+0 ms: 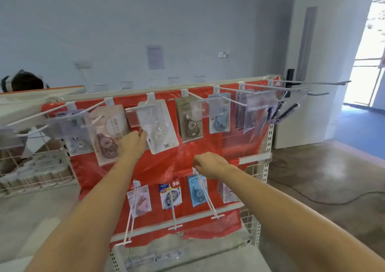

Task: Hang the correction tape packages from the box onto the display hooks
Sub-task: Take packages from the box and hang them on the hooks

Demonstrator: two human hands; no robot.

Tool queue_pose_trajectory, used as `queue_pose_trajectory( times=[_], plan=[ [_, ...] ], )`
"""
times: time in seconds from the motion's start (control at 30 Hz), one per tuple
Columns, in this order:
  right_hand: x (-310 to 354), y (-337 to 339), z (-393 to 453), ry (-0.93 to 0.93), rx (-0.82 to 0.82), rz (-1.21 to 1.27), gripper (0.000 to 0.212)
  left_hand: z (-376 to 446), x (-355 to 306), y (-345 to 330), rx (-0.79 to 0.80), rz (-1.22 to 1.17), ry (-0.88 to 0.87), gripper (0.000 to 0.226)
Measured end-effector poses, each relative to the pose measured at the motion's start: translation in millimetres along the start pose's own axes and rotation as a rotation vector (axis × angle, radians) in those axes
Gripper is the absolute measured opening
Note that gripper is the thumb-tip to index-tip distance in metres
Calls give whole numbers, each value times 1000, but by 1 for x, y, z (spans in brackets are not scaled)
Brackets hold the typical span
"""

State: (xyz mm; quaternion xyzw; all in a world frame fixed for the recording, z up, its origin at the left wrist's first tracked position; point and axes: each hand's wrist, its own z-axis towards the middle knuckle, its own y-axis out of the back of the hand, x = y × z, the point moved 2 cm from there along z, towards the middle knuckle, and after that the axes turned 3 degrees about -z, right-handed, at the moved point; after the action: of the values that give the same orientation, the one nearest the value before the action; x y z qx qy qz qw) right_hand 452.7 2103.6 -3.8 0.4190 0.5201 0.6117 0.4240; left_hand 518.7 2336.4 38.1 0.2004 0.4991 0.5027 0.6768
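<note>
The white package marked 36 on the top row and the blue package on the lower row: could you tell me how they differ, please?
The white package looks larger and tilts; the blue package looks smaller and hangs straighter. The left hand touches the white one; the right hand is just above the blue one. Both hang on white hooks.

Glossy red plastic sheet point(200, 146)

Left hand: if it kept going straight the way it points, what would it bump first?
Probably the white package marked 36. The left hand already has its fingertips at that package's left edge, though depth is hard to judge here.
</note>
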Motion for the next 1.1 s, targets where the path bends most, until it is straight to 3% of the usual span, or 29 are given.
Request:
queue_pose_trajectory(
  times=[0.2,0.4,0.6,0.83,1.1],
  plan=[
    [27,1,-11,-8,18,16,31,-61,27,8,241,171,-114,41],
    [85,12,-29,-34,-4,12,30,-105,66,57,318,383,-147,37],
    [166,-1,-74,23,-32,-68,29,-176,112,110,398,406,-187,37],
    [237,-73,-133,75,46,-87,26,-265,168,100,533,332,-151,33],
    [245,-192,-191,147,324,-155,30,-361,239,22,781,323,-82,36]
  ],
)
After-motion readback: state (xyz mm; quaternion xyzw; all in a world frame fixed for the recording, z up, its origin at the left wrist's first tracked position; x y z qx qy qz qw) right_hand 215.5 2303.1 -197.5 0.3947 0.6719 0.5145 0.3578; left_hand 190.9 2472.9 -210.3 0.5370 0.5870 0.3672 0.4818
